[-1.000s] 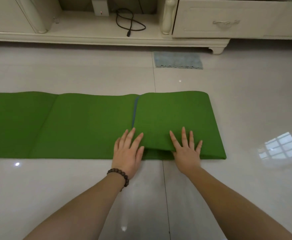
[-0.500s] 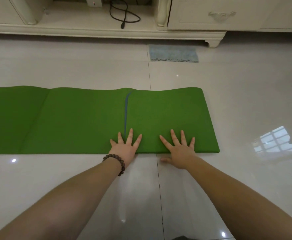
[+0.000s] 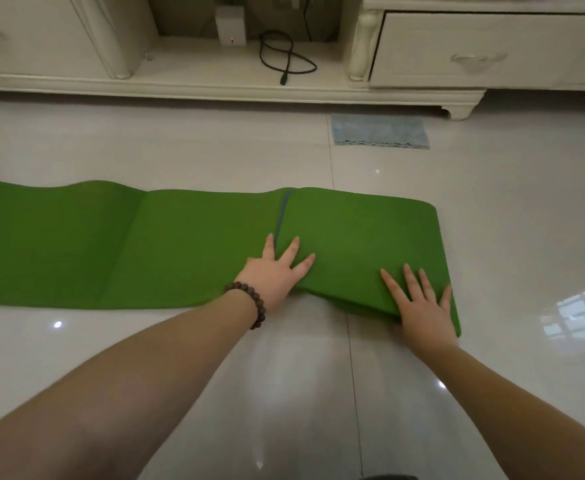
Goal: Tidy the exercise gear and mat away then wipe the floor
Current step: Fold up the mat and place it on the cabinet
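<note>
A: Where is the mat?

B: The green mat (image 3: 197, 244) lies flat on the pale tiled floor (image 3: 180, 150), stretching from the left edge of view to a folded part (image 3: 364, 237) at its right end, where one layer is laid back over the rest.

A: And the hands?

B: The left hand (image 3: 273, 271) lies at the near left corner of the folded part, fingers straight and spread. Its fingers straddle the folded layer's edge, where a thin bluish strip (image 3: 281, 216) shows. There is a brown bead bracelet (image 3: 249, 303) on that wrist.

A: The right one?

B: The right hand (image 3: 422, 306) lies flat on the near right corner of the folded part, fingers straight and splayed. Neither grip closes round anything; both are wide and pressing down. Just left of the right hand the near edge of the top layer lifts a little off the layer beneath.

A: Anything else on the floor?

B: A small light blue cloth (image 3: 379, 131) lies beyond the mat, well apart from it, just in front of a cream cabinet (image 3: 492, 53). On the cabinet's low shelf sit a looped black cable (image 3: 286, 60) and a small white box (image 3: 230, 29), possibly a router, though the view is too soft to tell.
</note>
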Motion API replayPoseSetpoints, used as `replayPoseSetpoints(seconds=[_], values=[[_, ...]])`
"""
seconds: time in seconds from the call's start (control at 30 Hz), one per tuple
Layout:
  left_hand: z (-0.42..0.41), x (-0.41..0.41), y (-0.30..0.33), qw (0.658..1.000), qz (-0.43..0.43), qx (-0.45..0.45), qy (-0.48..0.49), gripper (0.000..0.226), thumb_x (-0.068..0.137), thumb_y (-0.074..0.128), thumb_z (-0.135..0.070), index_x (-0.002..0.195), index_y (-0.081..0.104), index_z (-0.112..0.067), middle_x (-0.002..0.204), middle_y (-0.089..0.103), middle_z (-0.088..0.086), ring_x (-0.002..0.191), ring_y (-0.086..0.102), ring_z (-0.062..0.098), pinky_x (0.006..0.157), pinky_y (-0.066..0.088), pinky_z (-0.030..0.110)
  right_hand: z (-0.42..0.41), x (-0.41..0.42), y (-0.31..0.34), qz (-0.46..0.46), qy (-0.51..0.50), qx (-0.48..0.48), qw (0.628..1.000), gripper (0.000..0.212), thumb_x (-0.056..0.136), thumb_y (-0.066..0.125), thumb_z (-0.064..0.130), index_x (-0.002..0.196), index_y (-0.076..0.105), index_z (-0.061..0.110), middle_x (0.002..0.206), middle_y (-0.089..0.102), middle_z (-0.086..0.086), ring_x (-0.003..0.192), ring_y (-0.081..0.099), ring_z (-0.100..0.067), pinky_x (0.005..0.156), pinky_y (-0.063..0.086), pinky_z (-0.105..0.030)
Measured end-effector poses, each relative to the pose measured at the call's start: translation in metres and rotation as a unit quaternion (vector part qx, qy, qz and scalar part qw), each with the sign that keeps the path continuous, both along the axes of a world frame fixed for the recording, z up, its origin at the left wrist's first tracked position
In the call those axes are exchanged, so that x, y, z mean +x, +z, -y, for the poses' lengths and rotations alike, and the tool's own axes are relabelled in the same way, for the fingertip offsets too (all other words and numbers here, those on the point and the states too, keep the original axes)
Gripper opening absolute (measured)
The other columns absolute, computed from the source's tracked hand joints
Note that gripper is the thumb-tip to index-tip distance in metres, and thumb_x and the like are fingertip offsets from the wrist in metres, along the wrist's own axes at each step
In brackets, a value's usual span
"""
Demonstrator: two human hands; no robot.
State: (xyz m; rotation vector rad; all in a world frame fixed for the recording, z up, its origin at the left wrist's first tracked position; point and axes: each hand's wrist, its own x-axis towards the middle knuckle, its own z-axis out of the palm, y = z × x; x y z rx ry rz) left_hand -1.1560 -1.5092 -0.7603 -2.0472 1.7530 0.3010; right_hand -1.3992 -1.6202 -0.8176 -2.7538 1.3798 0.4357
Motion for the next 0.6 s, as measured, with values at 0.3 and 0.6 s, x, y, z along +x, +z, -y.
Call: replayPoseSetpoints(seconds=[0.3, 0.6], values=[[-0.064, 0.139, 0.09, 0.995, 0.013, -0.085, 0.048, 0.099, 0.081, 0.033, 0.022, 0.152, -0.001, -0.037, 0.161, -0.008, -0.001, 0.141, 0.014, 0.039, 0.084, 0.055, 0.039, -0.039, 0.116, 0.084, 0.054, 0.106, -0.047, 0.992, 0.083, 0.099, 0.038, 0.017, 0.128, -0.033, 0.048, 0.16, 0.003, 0.003, 0.147, 0.007, -0.021, 0.117, 0.015, -0.047], [-0.19, 0.292, 0.173, 0.979, -0.024, -0.15, 0.135, 0.1, 0.08, 0.035, 0.024, 0.153, 0.0, -0.035, 0.162, -0.006, 0.0, 0.142, 0.015, 0.037, 0.092, 0.051, 0.038, -0.111, 0.298, 0.222, 0.001, 0.201, -0.093, 0.975, 0.093, 0.096, 0.037, 0.007, 0.123, -0.04, 0.053, 0.16, -0.001, -0.003, 0.146, 0.005, -0.027, 0.113, 0.018, -0.058]])
